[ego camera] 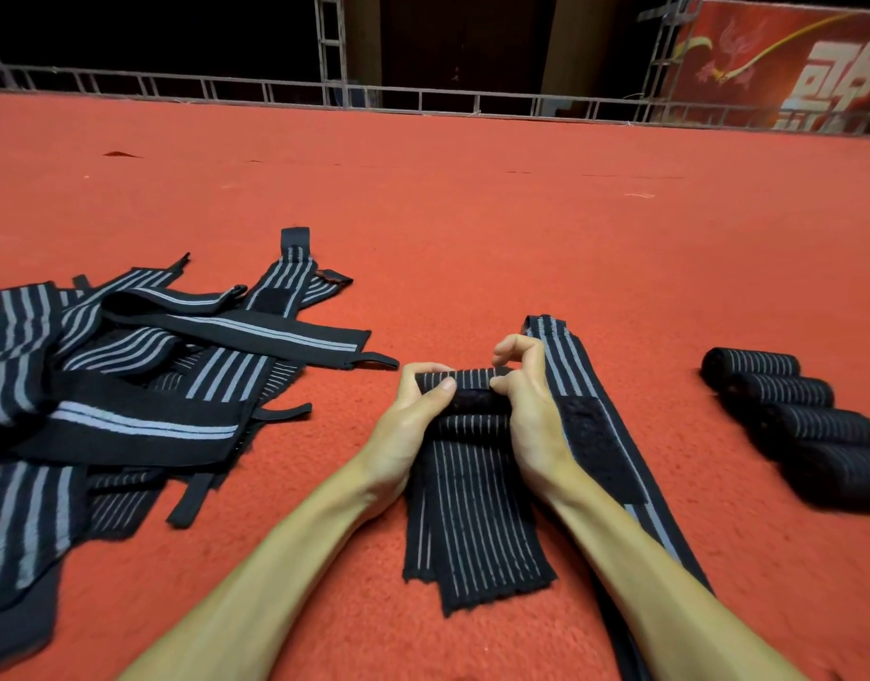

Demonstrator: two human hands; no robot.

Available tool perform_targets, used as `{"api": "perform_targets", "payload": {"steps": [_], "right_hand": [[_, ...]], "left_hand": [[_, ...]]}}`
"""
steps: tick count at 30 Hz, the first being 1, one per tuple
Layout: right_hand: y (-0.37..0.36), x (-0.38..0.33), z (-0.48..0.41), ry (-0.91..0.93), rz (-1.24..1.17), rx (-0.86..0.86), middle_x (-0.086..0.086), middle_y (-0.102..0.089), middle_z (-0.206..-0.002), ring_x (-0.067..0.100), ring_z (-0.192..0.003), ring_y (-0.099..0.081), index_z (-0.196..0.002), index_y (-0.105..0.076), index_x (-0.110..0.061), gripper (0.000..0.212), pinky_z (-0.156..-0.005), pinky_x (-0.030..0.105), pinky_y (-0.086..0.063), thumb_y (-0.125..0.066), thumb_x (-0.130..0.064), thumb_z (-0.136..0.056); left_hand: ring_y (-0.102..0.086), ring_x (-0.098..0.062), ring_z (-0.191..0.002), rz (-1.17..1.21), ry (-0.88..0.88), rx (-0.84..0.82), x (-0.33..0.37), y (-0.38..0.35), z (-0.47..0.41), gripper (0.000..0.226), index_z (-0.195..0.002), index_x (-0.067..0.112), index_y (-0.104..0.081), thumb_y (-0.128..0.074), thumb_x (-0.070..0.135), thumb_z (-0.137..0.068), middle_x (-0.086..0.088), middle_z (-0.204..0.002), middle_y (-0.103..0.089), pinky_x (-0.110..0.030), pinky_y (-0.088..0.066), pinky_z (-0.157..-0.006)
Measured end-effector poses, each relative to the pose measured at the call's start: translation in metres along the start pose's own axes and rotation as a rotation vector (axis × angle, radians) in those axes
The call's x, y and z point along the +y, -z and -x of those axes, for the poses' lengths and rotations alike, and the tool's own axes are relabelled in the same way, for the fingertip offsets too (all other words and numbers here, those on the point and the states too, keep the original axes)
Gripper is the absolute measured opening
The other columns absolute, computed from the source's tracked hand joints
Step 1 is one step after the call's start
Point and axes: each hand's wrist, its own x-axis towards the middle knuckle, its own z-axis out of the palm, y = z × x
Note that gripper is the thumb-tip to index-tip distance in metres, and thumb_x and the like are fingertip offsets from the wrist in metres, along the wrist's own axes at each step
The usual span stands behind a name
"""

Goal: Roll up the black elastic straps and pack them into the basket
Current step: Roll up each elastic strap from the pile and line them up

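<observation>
Your left hand (413, 410) and right hand (523, 405) curl fingers round the started roll of the black grey-striped elastic strap (472, 513), frame centre on red carpet (472, 213). Soft, stretchy, likely springs open: pinch the 2 roll ends, thumbs on top. No basket visible.

Head-worn wide view, forward and down, close above left hand (413, 415), right hand (527, 407)
</observation>
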Motion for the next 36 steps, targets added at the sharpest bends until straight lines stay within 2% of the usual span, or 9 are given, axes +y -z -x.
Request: {"api": "perform_targets", "payload": {"steps": [3, 7, 11, 16, 21, 25, 27, 30, 36], "right_hand": [[0.0, 0.0, -0.001, -0.011, 0.024, -0.029, 0.0, -0.041, -0.106, 0.012, -0.096, -0.043, -0.101, -0.043, -0.028, 0.03, -0.079, 0.021, -0.039, -0.038, -0.022, -0.073], [-0.004, 0.0, -0.002, -0.07, 0.014, -0.07, 0.013, -0.047, -0.115, 0.02, -0.1, -0.051, -0.097, -0.051, -0.039, 0.022, -0.087, 0.038, -0.046, -0.049, -0.044, -0.075], [-0.003, 0.002, -0.003, -0.101, 0.042, -0.073, -0.003, -0.061, -0.096, 0.006, -0.086, -0.059, -0.1, -0.055, -0.025, 0.021, -0.08, 0.027, -0.048, -0.052, -0.045, -0.093], [-0.004, -0.001, -0.001, -0.109, 0.107, -0.065, -0.013, -0.063, -0.085, 0.001, -0.082, -0.06, -0.094, -0.058, -0.023, 0.042, -0.081, 0.026, -0.047, -0.047, -0.061, -0.081], [-0.002, -0.003, 0.0, -0.198, 0.12, -0.131, -0.008, -0.062, -0.09, -0.004, -0.074, -0.06, -0.109, -0.052, -0.016, 0.027, -0.067, 0.015, -0.046, -0.043, -0.039, -0.099], [0.005, -0.004, 0.002, -0.191, 0.054, -0.179, -0.005, -0.058, -0.084, -0.006, -0.064, -0.057, -0.111, -0.049, -0.014, 0.017, -0.058, 0.009, -0.044, -0.039, -0.021, -0.1], [0.006, -0.009, 0.002, -0.155, 0.012, -0.163, -0.006, -0.055, -0.08, -0.001, -0.065, -0.054, -0.106, -0.05, -0.015, 0.014, -0.058, 0.011, -0.043, -0.041, -0.014, -0.095], [0.008, -0.01, 0.003, -0.134, -0.128, -0.153, 0.0, -0.052, -0.077, 0.013, -0.072, -0.049, -0.097, -0.052, -0.02, 0.025, -0.065, 0.027, -0.043, -0.042, -0.016, -0.075], [0.01, -0.008, 0.002, -0.143, -0.193, -0.157, 0.003, -0.056, -0.076, 0.017, -0.07, -0.051, -0.089, -0.056, -0.025, 0.029, -0.063, 0.032, -0.042, -0.041, -0.014, -0.066]], "left_hand": [[-0.063, -0.008, -0.069, 0.034, -0.031, -0.004, 0.002, 0.007, 0.003, 0.014, -0.105, 0.013, -0.049, -0.049, 0.007, -0.093, 0.001, -0.079, -0.066, -0.022, -0.053, -0.065], [-0.06, -0.015, -0.078, -0.018, -0.126, 0.034, 0.005, 0.011, 0.0, 0.025, -0.103, 0.014, -0.055, -0.064, 0.007, -0.08, -0.006, -0.088, -0.062, -0.028, -0.05, -0.072], [-0.055, -0.02, -0.085, -0.055, -0.17, 0.082, 0.007, 0.016, -0.001, 0.029, -0.092, 0.019, -0.06, -0.064, 0.006, -0.066, -0.005, -0.088, -0.06, -0.035, -0.046, -0.077], [-0.056, -0.017, -0.101, -0.069, -0.232, 0.092, 0.007, 0.018, -0.003, 0.035, -0.082, 0.017, -0.059, -0.053, -0.005, -0.056, 0.001, -0.103, -0.063, -0.04, -0.042, -0.095], [-0.056, -0.011, -0.079, -0.02, -0.14, -0.028, 0.004, 0.015, 0.0, 0.041, -0.104, 0.019, -0.053, -0.053, 0.004, -0.066, -0.002, -0.088, -0.059, -0.022, -0.049, -0.069], [-0.063, -0.006, -0.079, 0.071, -0.057, -0.064, 0.005, 0.013, 0.003, 0.043, -0.119, 0.025, -0.044, -0.061, 0.022, -0.079, 0.004, -0.088, -0.066, -0.019, -0.051, -0.069], [-0.062, -0.003, -0.081, 0.092, -0.02, -0.041, 0.002, 0.009, 0.003, 0.042, -0.118, 0.022, -0.042, -0.063, 0.031, -0.083, 0.004, -0.093, -0.064, -0.021, -0.051, -0.074], [-0.061, -0.006, -0.088, 0.096, 0.018, -0.041, -0.004, 0.005, 0.003, 0.041, -0.113, 0.016, -0.042, -0.062, 0.037, -0.084, 0.0, -0.098, -0.06, -0.025, -0.051, -0.079], [-0.059, -0.006, -0.078, 0.048, -0.07, -0.047, -0.004, 0.01, 0.001, 0.031, -0.102, 0.012, -0.047, -0.068, 0.022, -0.081, -0.001, -0.088, -0.058, -0.019, -0.05, -0.069]]}}
